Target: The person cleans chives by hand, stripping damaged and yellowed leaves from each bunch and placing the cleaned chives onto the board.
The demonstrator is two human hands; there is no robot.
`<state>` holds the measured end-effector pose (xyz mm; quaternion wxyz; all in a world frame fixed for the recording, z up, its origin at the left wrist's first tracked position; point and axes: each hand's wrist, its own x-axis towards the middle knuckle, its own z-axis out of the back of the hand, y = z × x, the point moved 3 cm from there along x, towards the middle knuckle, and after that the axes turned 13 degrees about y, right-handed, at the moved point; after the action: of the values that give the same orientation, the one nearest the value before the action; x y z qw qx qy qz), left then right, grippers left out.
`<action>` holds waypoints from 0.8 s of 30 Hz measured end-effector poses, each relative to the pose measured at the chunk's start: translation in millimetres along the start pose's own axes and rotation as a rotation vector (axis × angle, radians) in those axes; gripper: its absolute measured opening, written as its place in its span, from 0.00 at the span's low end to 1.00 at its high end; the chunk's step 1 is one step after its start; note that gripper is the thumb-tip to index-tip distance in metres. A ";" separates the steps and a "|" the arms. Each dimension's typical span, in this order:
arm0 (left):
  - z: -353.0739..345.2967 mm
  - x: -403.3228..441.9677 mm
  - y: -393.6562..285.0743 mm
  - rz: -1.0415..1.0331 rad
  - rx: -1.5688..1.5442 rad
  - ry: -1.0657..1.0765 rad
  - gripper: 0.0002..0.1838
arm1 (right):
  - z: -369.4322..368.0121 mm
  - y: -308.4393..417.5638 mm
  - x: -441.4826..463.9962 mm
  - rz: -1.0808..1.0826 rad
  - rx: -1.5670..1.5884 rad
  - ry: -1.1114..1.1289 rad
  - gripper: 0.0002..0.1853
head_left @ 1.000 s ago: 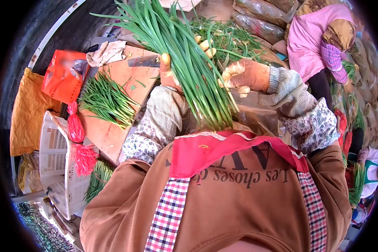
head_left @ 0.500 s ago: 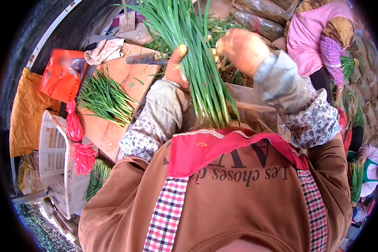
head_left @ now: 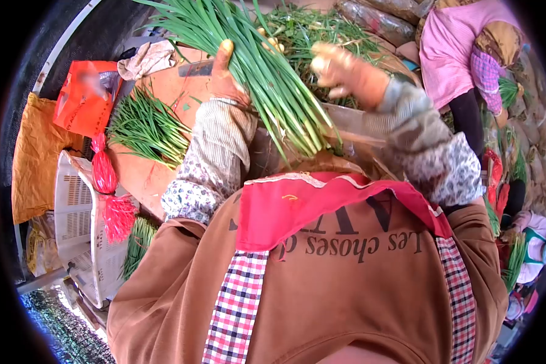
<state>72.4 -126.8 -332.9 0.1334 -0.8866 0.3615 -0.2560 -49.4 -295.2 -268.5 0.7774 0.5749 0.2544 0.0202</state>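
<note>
A bunch of garlic chives (head_left: pixel 270 76) hangs slanted in front of me, leaf tips at the upper left and pale stem ends near my red apron (head_left: pixel 321 206). My left hand (head_left: pixel 229 82) is wrapped around its middle, thumb on the near side and fingertips showing beyond the leaves. To the right of the bunch, apart from it, is my right hand (head_left: pixel 352 76). Motion smears its fingers, so whether they hold anything cannot be made out. A smaller pile of chives (head_left: pixel 148 127) lies on the board (head_left: pixel 136 167) at the left.
A knife-like dark blade (head_left: pixel 195 68) and a cloth (head_left: pixel 147 59) lie on the board. Left of it are an orange-red bag (head_left: pixel 86 100), red plastic ties (head_left: pixel 105 173) and a white crate (head_left: pixel 73 200). Loose trimmings (head_left: pixel 321 36) lie ahead. A co-worker in pink (head_left: pixel 449 48) bends at the upper right.
The bunch has shifted left and tilted further, its leaf tips swinging left with my left hand. My right hand has turned and stays blurred beside it. The view has shifted slightly.
</note>
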 end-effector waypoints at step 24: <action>-43.4 -10.7 28.9 0.150 -0.151 0.114 0.45 | -79.0 -81.2 -24.4 0.446 -0.386 0.125 0.26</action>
<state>25.4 -141.7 -312.8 0.0644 -0.8487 0.4518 -0.2672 -124.9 -260.8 -349.3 0.8314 0.4559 0.1609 0.2738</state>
